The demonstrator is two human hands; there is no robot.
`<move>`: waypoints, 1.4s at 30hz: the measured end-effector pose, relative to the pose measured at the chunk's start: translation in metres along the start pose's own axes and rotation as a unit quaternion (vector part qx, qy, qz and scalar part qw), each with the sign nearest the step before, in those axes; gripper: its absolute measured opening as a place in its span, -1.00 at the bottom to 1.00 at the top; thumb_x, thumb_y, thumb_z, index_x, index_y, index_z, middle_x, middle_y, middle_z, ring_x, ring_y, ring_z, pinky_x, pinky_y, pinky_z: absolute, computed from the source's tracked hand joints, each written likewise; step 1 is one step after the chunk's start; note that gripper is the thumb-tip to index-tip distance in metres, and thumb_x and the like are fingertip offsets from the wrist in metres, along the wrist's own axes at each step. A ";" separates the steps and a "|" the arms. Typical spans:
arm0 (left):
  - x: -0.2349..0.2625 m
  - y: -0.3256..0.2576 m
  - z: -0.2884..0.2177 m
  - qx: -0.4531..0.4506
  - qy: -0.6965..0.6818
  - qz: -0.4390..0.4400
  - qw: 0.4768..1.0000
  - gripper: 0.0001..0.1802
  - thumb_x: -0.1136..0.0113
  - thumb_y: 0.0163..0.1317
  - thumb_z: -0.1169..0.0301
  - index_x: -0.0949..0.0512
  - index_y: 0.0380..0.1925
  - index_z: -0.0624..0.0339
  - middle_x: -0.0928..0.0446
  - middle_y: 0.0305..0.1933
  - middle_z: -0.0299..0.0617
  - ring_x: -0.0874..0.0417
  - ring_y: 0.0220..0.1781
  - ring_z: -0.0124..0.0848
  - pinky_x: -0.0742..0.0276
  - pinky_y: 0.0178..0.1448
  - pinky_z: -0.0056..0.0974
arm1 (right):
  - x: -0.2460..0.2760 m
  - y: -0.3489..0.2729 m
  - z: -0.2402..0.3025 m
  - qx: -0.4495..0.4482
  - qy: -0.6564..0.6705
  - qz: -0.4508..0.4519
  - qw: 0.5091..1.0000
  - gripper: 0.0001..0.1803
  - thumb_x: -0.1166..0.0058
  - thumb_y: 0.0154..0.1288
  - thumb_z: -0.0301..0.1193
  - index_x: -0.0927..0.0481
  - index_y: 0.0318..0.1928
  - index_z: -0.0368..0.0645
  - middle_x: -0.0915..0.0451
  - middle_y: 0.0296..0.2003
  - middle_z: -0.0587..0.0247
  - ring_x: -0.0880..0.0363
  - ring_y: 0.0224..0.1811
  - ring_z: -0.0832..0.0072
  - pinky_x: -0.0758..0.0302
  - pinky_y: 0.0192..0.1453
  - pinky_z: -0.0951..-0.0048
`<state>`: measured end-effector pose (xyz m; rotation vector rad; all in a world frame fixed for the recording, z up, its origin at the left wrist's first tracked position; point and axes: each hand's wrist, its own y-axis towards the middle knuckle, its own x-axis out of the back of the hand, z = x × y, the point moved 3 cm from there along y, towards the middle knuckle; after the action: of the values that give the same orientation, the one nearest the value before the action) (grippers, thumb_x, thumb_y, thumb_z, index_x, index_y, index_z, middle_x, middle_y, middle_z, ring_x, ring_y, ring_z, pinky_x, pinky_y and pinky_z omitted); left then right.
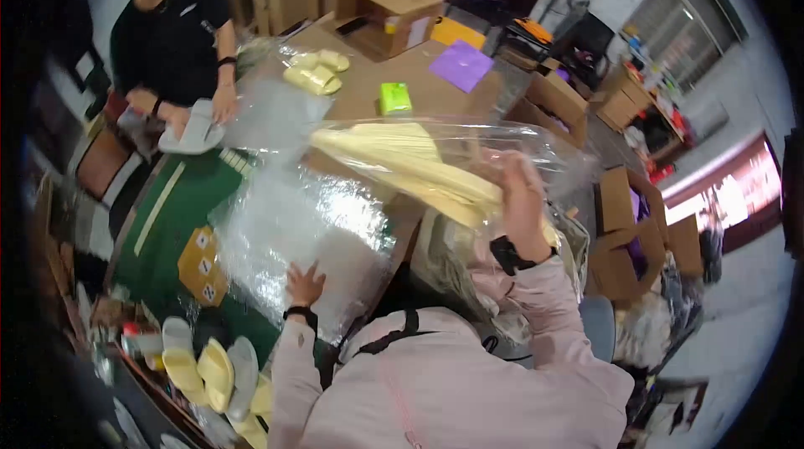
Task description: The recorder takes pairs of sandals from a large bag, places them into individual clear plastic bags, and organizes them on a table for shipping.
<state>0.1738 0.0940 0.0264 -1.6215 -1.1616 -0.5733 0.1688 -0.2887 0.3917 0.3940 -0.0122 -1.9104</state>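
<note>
My right hand (523, 206) is raised over the table's right edge, its fingers closed on a pale yellow slipper (410, 166) inside a clear plastic bag (548, 141). The bag's loose end trails to the right, past my wrist. Whether a second slipper is in the bag, I cannot tell. Fingers spread, my left hand (305, 285) rests on a pile of clear plastic bags (285, 227) on the green tabletop. Nothing is held in it. Below and left of it are several yellow slippers (216, 374) and a grey slipper (242, 372).
Across the table a person (172, 38) handles a light grey slipper (199, 129). Bagged yellow slippers (312, 79), a bright green packet (395, 99), a purple sheet (461, 65) and an open carton (389, 9) lie farther back. Cardboard boxes (618, 252) stand at the right.
</note>
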 end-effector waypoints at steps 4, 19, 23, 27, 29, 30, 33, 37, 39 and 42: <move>-0.008 -0.002 0.009 -0.065 0.060 0.037 0.995 -0.43 0.03 0.12 -0.06 -0.26 0.18 -0.37 0.18 0.36 0.18 0.12 0.34 0.22 0.03 0.28 0.23 | 0.074 -0.033 0.067 0.119 -0.121 -0.129 0.977 -0.76 0.18 0.37 -0.31 -0.45 -0.18 -0.23 -0.55 -0.22 0.14 -0.51 -0.27 0.55 -0.43 -0.12 0.54; 0.011 -0.009 0.016 -0.183 0.052 0.055 0.980 -0.51 0.16 0.17 0.06 -0.46 0.01 0.04 -0.46 0.06 -0.13 0.08 0.30 0.26 0.10 0.33 0.14 | 0.295 -0.174 -0.057 -0.261 -0.625 0.167 0.716 -0.72 -0.08 0.00 -0.34 -0.58 -0.25 -0.21 -0.58 -0.26 0.02 -0.57 -0.25 0.24 -0.46 -0.16 0.32; -0.001 -0.004 0.030 -0.098 -0.012 0.006 0.995 -0.52 0.09 0.14 0.04 -0.50 -0.02 0.02 -0.44 0.09 -0.16 0.05 0.32 0.19 0.08 0.34 0.11 | 0.278 -0.148 -0.067 -0.345 -0.720 0.198 0.568 -0.66 0.01 0.06 -0.28 -0.57 -0.15 -0.15 -0.55 -0.19 0.04 -0.49 -0.11 0.19 -0.41 -0.04 0.31; -0.037 0.011 0.118 -0.265 0.026 -0.052 0.962 -0.57 0.09 0.16 0.07 -0.52 -0.06 -0.01 -0.49 0.02 -0.17 -0.09 0.23 0.21 -0.05 0.27 0.12 | 0.287 -0.101 -0.092 -0.283 -0.633 0.335 0.638 -0.50 -0.11 -0.08 -0.34 -0.49 -0.02 -0.13 -0.50 -0.08 0.01 -0.45 -0.02 0.18 -0.36 0.04 0.28; -0.023 0.005 0.044 -0.237 0.077 -0.065 0.966 -0.58 0.11 0.16 0.06 -0.55 -0.11 -0.02 -0.50 -0.03 -0.06 -0.19 0.14 0.26 -0.13 0.21 0.15 | 0.231 -0.091 -0.007 -0.226 -0.596 0.300 0.710 -0.45 -0.14 -0.15 -0.43 -0.45 0.00 -0.19 -0.47 -0.05 -0.02 -0.41 0.03 0.15 -0.34 0.10 0.29; -0.027 0.003 0.041 -0.223 0.088 -0.058 0.969 -0.58 0.12 0.16 0.05 -0.54 -0.09 -0.06 -0.45 -0.01 0.05 -0.16 0.17 0.25 -0.16 0.19 0.14 | 0.214 -0.074 0.007 -0.174 -0.588 0.320 0.722 -0.43 -0.15 -0.17 -0.48 -0.44 0.00 -0.22 -0.46 -0.03 -0.03 -0.40 0.05 0.13 -0.32 0.12 0.30; -0.032 0.001 0.036 -0.182 0.126 -0.029 0.975 -0.58 0.12 0.16 -0.01 -0.48 -0.02 -0.22 -0.14 0.21 0.27 -0.11 0.23 0.17 -0.17 0.19 0.14 | 0.097 -0.036 0.025 -0.133 -0.565 0.298 0.758 -0.42 -0.12 -0.06 -0.56 -0.36 0.08 -0.20 -0.43 0.01 0.07 -0.37 0.10 0.23 -0.28 0.16 0.40; -0.031 -0.019 0.042 -0.130 0.047 -0.043 0.989 -0.55 0.13 0.16 -0.02 -0.44 0.04 -0.26 0.00 0.30 0.22 -0.11 0.24 0.14 -0.17 0.22 0.09 | -0.025 -0.016 -0.039 -0.032 -0.418 0.467 0.779 -0.52 -0.10 0.10 -0.42 -0.38 0.07 -0.15 -0.45 0.00 0.08 -0.39 0.06 0.22 -0.31 0.12 0.36; -0.021 -0.029 0.035 -0.101 0.049 -0.051 0.992 -0.55 0.12 0.16 -0.01 -0.42 0.05 -0.27 0.00 0.30 0.19 -0.12 0.24 0.13 -0.17 0.23 0.07 | -0.086 -0.024 -0.097 -0.062 -0.396 0.588 0.702 -0.54 -0.08 0.14 -0.33 -0.39 0.07 -0.14 -0.44 0.00 0.03 -0.40 0.04 0.15 -0.33 0.10 0.31; 0.015 -0.048 0.007 -0.113 0.069 -0.047 0.990 -0.55 0.11 0.16 0.03 -0.41 0.07 -0.27 -0.04 0.30 0.08 -0.14 0.25 0.04 -0.16 0.26 0.01 | -0.133 -0.048 -0.174 -0.070 -0.408 0.731 0.542 -0.53 -0.06 0.15 -0.27 -0.38 0.07 -0.16 -0.43 0.00 -0.02 -0.40 0.03 0.12 -0.35 0.08 0.29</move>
<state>0.1364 0.1075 0.0575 -1.6933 -1.1064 -0.8910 0.2150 -0.1180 0.2536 -0.5854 -0.6131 -0.2020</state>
